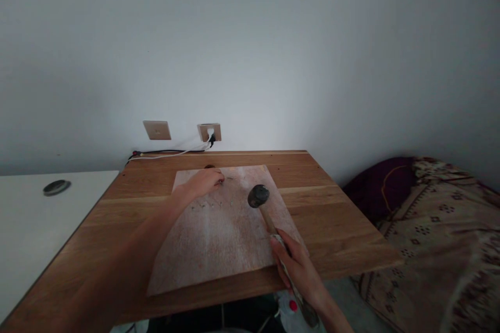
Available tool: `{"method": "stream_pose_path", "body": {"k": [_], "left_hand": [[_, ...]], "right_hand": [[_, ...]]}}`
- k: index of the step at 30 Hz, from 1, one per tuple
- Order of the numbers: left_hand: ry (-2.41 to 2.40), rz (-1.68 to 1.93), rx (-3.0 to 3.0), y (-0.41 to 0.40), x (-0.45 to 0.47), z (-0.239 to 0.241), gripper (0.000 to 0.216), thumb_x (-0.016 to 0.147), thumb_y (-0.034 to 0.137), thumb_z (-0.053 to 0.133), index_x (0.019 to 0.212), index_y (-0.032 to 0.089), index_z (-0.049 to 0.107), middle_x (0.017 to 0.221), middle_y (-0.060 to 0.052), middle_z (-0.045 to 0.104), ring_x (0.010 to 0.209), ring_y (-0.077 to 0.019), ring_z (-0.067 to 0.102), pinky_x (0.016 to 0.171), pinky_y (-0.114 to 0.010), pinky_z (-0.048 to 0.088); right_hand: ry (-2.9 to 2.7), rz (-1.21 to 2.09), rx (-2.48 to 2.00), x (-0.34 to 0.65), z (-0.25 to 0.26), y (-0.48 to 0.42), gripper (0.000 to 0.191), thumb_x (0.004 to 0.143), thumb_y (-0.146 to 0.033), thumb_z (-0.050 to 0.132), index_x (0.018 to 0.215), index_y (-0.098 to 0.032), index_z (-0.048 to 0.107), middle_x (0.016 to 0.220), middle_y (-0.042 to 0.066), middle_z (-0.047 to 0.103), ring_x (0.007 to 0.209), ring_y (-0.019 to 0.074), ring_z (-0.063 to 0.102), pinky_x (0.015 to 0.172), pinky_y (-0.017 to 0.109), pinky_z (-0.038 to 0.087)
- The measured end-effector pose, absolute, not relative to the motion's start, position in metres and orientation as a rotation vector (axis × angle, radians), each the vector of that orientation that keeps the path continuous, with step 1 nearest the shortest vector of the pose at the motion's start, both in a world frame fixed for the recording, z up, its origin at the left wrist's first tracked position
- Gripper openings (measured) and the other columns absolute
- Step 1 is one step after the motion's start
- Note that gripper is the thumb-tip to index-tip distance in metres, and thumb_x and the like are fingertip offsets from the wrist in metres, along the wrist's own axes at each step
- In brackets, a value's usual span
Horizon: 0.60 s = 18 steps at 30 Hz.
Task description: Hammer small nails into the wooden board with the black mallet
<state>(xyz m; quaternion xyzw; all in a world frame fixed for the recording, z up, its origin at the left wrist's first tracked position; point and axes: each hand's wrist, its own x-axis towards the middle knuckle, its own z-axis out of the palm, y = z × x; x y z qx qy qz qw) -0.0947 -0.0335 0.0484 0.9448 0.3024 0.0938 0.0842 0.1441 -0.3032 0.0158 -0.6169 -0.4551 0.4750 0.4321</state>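
My right hand [295, 263] is wrapped round the wooden handle of a mallet [259, 196], whose black head is raised over the right part of a board [230, 244]. Toward the board's far left edge, my left hand [205, 182] has its fingers pinched together. A small shiny nail [221, 181] shows at the fingertips, mostly hidden by them. Just right of these fingers lies another thin nail [229, 178]. Several small nails [212, 205] form a row across the board, nearer to me than the left hand.
The board rests on a wooden table [336, 229] against the wall. A socket with a plug [211, 132] feeds cables [172, 154] along the table's back edge. Left stands a white surface with a dark round object [57, 187]. A patterned cloth [437, 234] lies at the right.
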Motion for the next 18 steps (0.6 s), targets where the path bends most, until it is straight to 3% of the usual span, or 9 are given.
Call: {"method": "stream_pose_path", "body": {"k": [8, 18], "left_hand": [[0.961, 0.403, 2.693, -0.05, -0.082, 0.058, 0.011, 0.082, 0.011, 0.057, 0.085, 0.019, 0.065, 0.08, -0.004, 0.068, 0.077, -0.0197, 0.064, 0.073, -0.029, 0.046], [0.748, 0.41, 2.512, -0.085, -0.047, 0.074, 0.013, 0.077, 0.008, 0.059, 0.079, 0.019, 0.064, 0.072, 0.001, 0.066, 0.07, -0.0156, 0.062, 0.067, -0.026, 0.043]], "right_hand": [[-1.064, 1.19, -1.557, 0.151, 0.021, -0.307, 0.059, 0.087, -0.078, 0.053, 0.101, -0.021, 0.053, 0.061, -0.01, 0.05, 0.031, 0.0041, 0.039, 0.025, 0.014, 0.026], [-1.044, 1.165, -1.512, 0.152, 0.019, -0.305, 0.053, 0.091, -0.074, 0.053, 0.087, -0.021, 0.052, 0.055, -0.011, 0.046, 0.029, 0.0034, 0.037, 0.026, 0.014, 0.026]]}}
